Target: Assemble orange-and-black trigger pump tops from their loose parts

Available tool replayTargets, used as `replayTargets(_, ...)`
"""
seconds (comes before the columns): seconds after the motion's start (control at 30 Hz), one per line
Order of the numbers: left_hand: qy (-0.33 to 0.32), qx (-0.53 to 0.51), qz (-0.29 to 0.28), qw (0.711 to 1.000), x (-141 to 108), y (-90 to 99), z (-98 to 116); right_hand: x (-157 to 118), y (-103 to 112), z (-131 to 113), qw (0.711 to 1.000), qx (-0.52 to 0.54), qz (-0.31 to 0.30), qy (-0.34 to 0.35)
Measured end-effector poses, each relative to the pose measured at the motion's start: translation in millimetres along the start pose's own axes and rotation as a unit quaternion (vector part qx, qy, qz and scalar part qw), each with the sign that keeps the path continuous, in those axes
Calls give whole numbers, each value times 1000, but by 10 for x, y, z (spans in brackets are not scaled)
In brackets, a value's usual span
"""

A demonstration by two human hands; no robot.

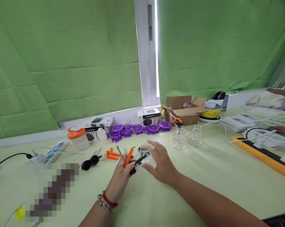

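My left hand [121,179] is closed around an orange-handled tool [128,156] together with a thin metal rod and a black piece, held just above the pale green table [203,176]. My right hand [162,162] hovers beside it with fingers spread, reaching toward a small clear plastic bottle [145,150] behind the fingers; whether they touch it I cannot tell. Two orange L-shaped parts [112,154] lie just left of my left hand. A black-handled tool pair [91,161] lies further left.
Purple round parts [137,129] line the back wall beside small boxes [149,116]. A cup with an orange lid [78,138], a power strip [53,152], clear bottles [187,137], an open cardboard box [183,110] and a yellow bowl [210,113] stand around. Another person's hand [282,130] rests at right.
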State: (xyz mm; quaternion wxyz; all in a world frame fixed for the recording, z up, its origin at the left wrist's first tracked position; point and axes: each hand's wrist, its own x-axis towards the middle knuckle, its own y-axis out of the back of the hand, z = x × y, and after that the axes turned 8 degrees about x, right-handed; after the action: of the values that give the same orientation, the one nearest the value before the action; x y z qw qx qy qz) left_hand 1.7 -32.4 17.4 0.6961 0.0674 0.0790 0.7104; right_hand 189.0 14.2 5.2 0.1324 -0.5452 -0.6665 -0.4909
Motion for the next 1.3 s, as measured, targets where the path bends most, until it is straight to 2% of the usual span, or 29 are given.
replayTargets(0.03,-7,7,-20,1000,11,48,15,8,35,26,991,58,25,-114)
replayTargets(0.07,-15,14,-43,999,19,85,24,14,61,49,964,137,22,-227)
replayTargets(0.1,-28,23,-64,997,28,109,26,16,76,67,916,232,-13,-327)
replayTargets(0.13,-42,34,-76,996,36,120,19,14,80,80,852,327,-68,-402)
replayTargets(0.2,-72,65,-53,994,58,108,-19,-2,58,83,727,469,-159,-476)
replayTargets(0.23,-82,79,-22,993,72,91,-45,-13,37,74,690,507,-175,-486)
replayTargets(0.27,-86,89,14,992,86,71,-72,-24,12,60,675,526,-171,-489)
replayTargets(0.33,-75,103,76,989,115,33,-115,-46,-35,22,685,533,-137,-478)
replayTargets(0.4,-58,112,103,987,137,11,-129,-60,-55,-14,713,518,-121,-457)
replayTargets(0.47,-34,108,111,987,149,5,-113,-63,-34,-40,764,483,-116,-412)
replayTargets(0.5,-10,92,109,990,153,8,-98,-60,-8,-48,802,452,-122,-372)
replayTargets(0.53,22,68,103,992,155,15,-83,-53,25,-52,845,410,-130,-316)
replayTargets(0.6,92,15,71,993,161,38,-61,-35,101,-52,924,311,-156,-158)
replayTargets(0.63,117,-5,50,992,163,54,-56,-26,134,-47,947,261,-172,-70)
replayTargets(0.67,131,-16,29,991,165,69,-55,-19,161,-41,958,217,-187,6)
replayTargets(0.7,133,-20,13,991,166,83,-59,-17,178,-33,961,185,-196,59)
replayTargets(0.73,127,-21,9,992,167,94,-65,-20,184,-24,962,168,-197,85)
replayTargets(0.77,114,-20,16,993,166,100,-75,-28,178,-13,964,166,-192,77)
replayTargets(0.83,68,1,64,996,163,96,-99,-55,141,11,961,217,-166,-35)
replayTargets(0.87,38,23,93,995,161,88,-111,-70,116,23,943,263,-165,-122)
replayTargets(0.93,-15,73,132,988,157,68,-129,-89,74,42,869,346,-199,-292)
replayTargets(0.97,-27,90,136,986,155,60,-132,-90,66,46,837,367,-219,-343)
replayTargets(1.0,-26,96,133,986,154,54,-129,-85,71,47,825,370,-233,-358)
replayTargets(1.03,-13,90,125,988,153,51,-121,-76,87,44,840,356,-235,-335)
replayTargets(1.07,9,75,115,991,152,51,-109,-63,112,39,875,327,-225,-279)
replayTargets(1.13,50,28,97,994,150,59,-75,-39,169,30,944,238,-194,-120)
replayTargets(1.17,65,3,92,994,149,67,-59,-31,192,30,963,192,-183,-46)
replayTargets(1.23,85,-36,83,992,149,85,-30,-26,213,41,977,123,-165,55)
replayTargets(1.3,113,-49,58,991,150,106,-10,-34,204,63,976,87,-159,122)
